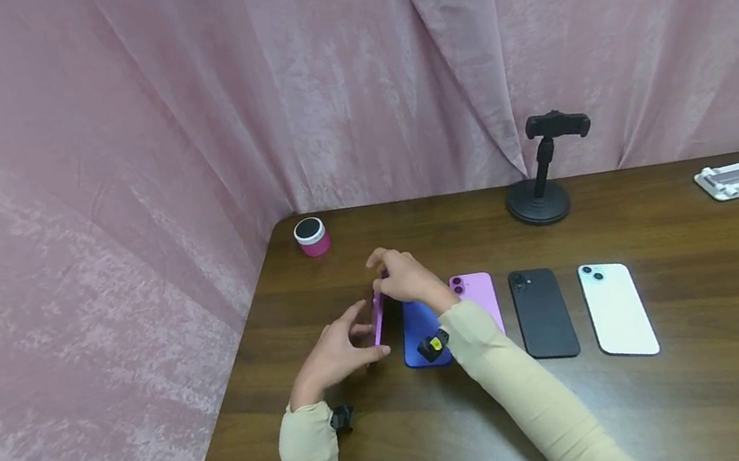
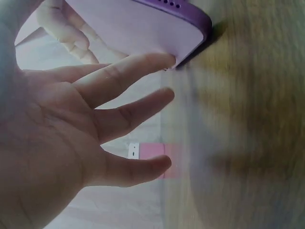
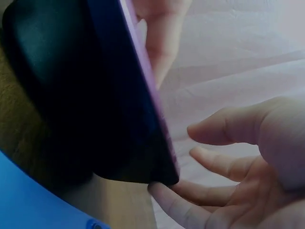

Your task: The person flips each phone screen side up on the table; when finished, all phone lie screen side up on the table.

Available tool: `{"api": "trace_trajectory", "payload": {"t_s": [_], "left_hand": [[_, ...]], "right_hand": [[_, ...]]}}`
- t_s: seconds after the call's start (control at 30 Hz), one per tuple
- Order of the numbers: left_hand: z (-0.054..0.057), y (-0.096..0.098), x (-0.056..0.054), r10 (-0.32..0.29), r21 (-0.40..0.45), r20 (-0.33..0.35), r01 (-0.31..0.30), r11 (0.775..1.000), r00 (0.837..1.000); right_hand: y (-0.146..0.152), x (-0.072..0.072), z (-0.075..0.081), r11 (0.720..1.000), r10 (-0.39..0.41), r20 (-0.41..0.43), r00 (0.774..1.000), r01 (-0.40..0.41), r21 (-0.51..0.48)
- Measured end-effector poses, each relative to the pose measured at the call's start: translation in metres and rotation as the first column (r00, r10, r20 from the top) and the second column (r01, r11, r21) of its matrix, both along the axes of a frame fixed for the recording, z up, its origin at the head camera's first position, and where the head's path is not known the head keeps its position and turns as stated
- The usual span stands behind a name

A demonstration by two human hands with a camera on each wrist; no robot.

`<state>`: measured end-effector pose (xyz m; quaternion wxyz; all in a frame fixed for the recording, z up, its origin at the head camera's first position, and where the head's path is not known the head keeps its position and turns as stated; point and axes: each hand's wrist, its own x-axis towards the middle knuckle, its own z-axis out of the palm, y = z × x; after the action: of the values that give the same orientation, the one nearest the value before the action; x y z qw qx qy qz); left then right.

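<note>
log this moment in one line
left hand: fingertip touching tilted purple rectangular phone | right hand: at its far end | beside: flat blue rectangular phone

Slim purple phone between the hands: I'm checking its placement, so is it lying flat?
No, the head view shows the slim purple phone steeply tilted, its narrow edge visible.

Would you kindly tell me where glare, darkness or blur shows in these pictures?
In the head view, pale sheen on the wooden table; in the left wrist view, blurred wood grain; in the right wrist view, darkness hiding detail on the purple-edged smartphone and a curtain washed pale at upper right.
</note>
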<state>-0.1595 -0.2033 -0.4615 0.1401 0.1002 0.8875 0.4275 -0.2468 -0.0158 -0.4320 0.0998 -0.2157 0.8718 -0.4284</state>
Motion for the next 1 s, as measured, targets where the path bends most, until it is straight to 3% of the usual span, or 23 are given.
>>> {"api": "trace_trajectory", "payload": {"t_s": [0.33, 0.5, 0.57, 0.77, 1.0], "left_hand": [[0.002, -0.009, 0.004, -0.010, 0.046, -0.066, 0.013, 0.999, 0.998], [-0.002, -0.014, 0.007, -0.001, 0.117, -0.068, 0.009, 0.993, 0.998], [0.001, -0.013, 0.009, 0.007, 0.146, -0.064, 0.002, 0.989, 0.998], [-0.003, -0.014, 0.009, 0.037, 0.245, -0.008, -0.034, 0.969, 0.999], [0.000, -0.009, 0.009, 0.071, 0.249, -0.001, -0.068, 0.966, 0.998]], "right_hand": [[0.000, -0.003, -0.011, 0.995, 0.043, -0.025, 0.999, -0.045, -0.085], [0.000, -0.006, -0.018, 0.990, 0.090, 0.013, 0.996, -0.088, -0.114], [0.001, -0.008, -0.019, 0.987, 0.106, 0.034, 0.994, -0.101, -0.124], [0.001, -0.010, -0.022, 0.990, 0.132, 0.069, 0.989, -0.128, -0.065], [0.000, -0.009, -0.023, 0.994, 0.109, 0.099, 0.989, -0.109, -0.006]]}}
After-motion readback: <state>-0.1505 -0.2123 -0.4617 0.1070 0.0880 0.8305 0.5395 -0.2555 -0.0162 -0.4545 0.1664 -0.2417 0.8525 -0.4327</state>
